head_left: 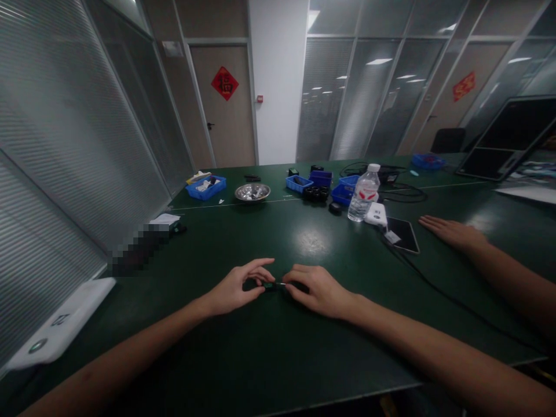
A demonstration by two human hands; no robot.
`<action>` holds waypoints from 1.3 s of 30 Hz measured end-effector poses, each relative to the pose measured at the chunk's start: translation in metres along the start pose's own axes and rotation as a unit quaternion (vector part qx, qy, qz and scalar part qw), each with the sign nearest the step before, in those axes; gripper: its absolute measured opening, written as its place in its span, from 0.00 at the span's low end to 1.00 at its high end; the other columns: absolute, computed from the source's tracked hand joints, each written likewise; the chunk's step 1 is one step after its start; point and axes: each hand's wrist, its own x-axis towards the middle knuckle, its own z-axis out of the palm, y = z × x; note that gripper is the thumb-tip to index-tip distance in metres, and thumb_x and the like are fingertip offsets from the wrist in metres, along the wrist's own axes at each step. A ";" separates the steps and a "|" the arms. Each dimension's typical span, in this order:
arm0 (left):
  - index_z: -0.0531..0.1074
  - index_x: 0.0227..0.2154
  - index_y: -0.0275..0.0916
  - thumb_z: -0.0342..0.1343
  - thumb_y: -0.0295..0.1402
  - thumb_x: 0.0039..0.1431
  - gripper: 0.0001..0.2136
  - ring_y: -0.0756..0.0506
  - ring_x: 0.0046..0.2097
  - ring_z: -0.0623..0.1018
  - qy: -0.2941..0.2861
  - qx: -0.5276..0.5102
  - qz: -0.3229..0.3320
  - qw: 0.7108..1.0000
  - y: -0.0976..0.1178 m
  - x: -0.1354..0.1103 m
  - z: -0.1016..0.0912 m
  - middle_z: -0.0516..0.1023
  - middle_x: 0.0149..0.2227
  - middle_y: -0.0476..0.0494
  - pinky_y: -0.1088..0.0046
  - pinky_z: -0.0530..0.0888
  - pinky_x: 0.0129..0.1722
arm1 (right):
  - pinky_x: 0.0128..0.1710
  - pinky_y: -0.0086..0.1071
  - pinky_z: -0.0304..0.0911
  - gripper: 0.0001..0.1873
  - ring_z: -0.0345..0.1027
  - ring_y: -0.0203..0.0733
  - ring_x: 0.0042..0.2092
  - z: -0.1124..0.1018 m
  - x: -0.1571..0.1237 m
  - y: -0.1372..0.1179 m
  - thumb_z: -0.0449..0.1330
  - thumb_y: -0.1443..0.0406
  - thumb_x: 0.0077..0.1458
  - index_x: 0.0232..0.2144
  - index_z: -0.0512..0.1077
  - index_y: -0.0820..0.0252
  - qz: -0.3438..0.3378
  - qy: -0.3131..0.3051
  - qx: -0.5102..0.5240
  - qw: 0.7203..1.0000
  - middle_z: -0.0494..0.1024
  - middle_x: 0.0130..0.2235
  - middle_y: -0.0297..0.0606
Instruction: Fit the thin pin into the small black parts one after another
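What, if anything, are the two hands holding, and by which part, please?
The left hand and right hand pinch a small dark part between them, each gripping one end with its fingers; what it is cannot be told.

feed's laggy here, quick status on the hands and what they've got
Left hand and right hand pinch a small dark part between fingertips, just above the green table. Another person's hand rests flat at far right, apart. Nothing between.

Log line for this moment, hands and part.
left hand: pinching small dark part | right hand: gripping part's other end | green table
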 end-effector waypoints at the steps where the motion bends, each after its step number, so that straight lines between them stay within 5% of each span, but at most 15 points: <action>1: 0.58 0.69 0.45 0.58 0.26 0.65 0.31 0.43 0.55 0.76 -0.001 0.007 0.004 1.000 0.000 0.000 0.000 0.77 0.54 0.41 0.57 0.71 0.59 | 0.38 0.30 0.62 0.10 0.69 0.36 0.37 0.001 0.000 0.000 0.56 0.63 0.68 0.47 0.74 0.58 0.007 0.005 0.004 1.000 0.76 0.41 0.36; 13: 0.64 0.65 0.45 0.63 0.31 0.63 0.28 0.45 0.48 0.78 -0.001 0.075 0.002 0.997 -0.001 0.004 -0.001 0.79 0.48 0.45 0.63 0.72 0.52 | 0.35 0.30 0.58 0.04 0.66 0.36 0.35 0.006 0.004 0.000 0.59 0.64 0.65 0.40 0.72 0.58 0.009 0.005 -0.053 0.999 0.73 0.40 0.36; 24: 0.80 0.49 0.41 0.61 0.36 0.66 0.12 0.44 0.47 0.79 -0.007 0.119 0.053 0.991 -0.007 0.004 -0.002 0.80 0.48 0.42 0.65 0.74 0.50 | 0.34 0.30 0.58 0.06 0.66 0.37 0.36 0.003 0.005 -0.006 0.57 0.63 0.67 0.40 0.71 0.59 -0.006 -0.011 -0.079 0.997 0.73 0.40 0.37; 39: 0.79 0.53 0.45 0.60 0.35 0.66 0.13 0.43 0.50 0.79 -0.017 0.123 0.068 0.990 -0.004 0.004 -0.002 0.80 0.49 0.42 0.65 0.74 0.52 | 0.36 0.31 0.61 0.07 0.68 0.38 0.36 0.014 0.007 -0.003 0.56 0.63 0.69 0.44 0.71 0.58 -0.020 0.020 -0.072 0.997 0.74 0.40 0.37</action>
